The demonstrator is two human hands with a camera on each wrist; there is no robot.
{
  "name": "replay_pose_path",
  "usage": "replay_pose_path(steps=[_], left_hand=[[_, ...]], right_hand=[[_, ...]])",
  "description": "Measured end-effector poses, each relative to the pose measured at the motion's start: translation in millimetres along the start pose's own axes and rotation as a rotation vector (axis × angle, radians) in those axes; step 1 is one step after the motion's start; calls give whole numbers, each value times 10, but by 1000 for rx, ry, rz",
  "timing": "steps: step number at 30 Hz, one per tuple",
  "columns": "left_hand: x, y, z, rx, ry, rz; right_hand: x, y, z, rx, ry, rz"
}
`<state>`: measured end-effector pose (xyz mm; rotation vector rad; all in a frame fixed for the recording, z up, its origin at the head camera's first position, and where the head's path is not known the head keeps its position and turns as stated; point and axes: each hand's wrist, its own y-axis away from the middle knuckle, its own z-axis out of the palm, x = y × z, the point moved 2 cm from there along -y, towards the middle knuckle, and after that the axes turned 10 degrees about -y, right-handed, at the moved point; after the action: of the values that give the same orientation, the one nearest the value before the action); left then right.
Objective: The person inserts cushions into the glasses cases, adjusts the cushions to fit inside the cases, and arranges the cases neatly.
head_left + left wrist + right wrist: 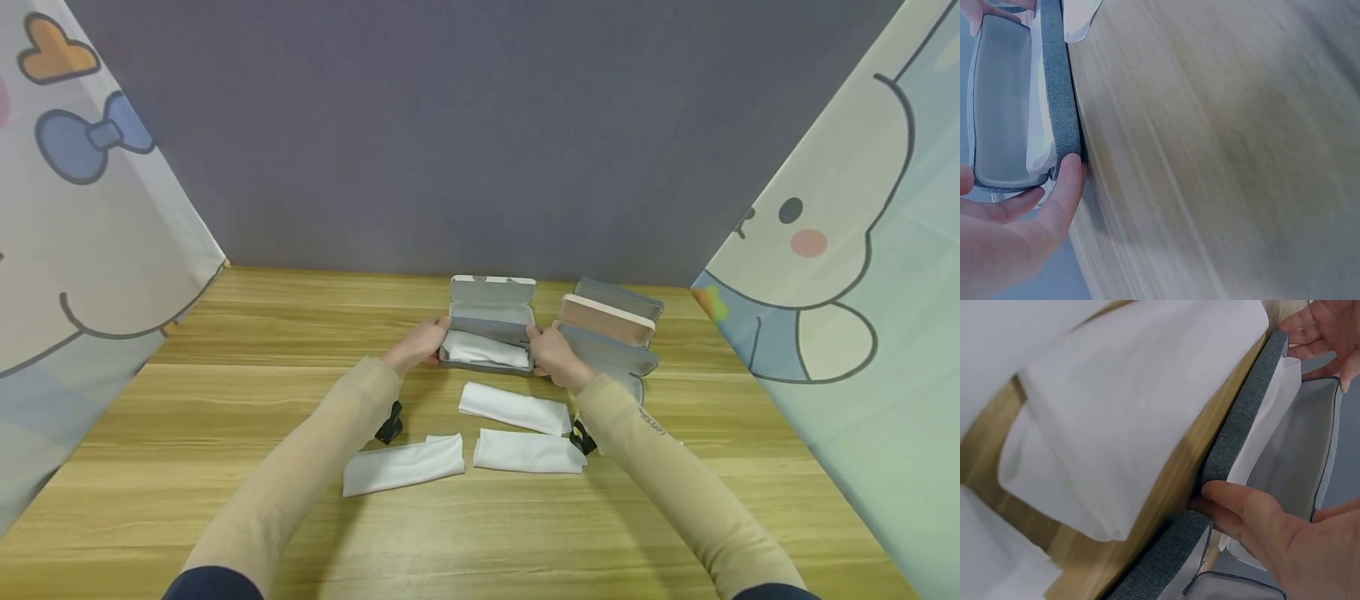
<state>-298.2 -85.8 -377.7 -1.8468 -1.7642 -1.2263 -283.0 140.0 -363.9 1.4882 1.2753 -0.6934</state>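
Note:
A grey fabric-covered glasses case (459, 364) stands with its lid raised near the back of the table. Inside it lies a folded white cloth (486, 348). My left hand (418, 343) grips the case's left end, with its index fingertip at the front corner in the left wrist view, where the fabric front (1063, 94) shows. At the right end, my right hand (557, 354) holds the case between thumb and fingers. The right wrist view shows those fingers (1235, 497) at the front corner, right beside a neighbouring grey case (1169, 562).
Behind the held case stands an opened case with a patterned white lid (492, 279). To the right are more opened cases, one pink inside (606, 321) and one grey (611, 350). Three folded white cloths lie in front: an upper one (513, 408), a lower right one (528, 452) and a left one (405, 467).

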Motion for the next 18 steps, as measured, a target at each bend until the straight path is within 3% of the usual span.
replay_pose_path(steps=[18], left_hand=[[-16, -3, -1, -19, 16, 12]], right_hand=[[14, 20, -10, -72, -51, -9]])
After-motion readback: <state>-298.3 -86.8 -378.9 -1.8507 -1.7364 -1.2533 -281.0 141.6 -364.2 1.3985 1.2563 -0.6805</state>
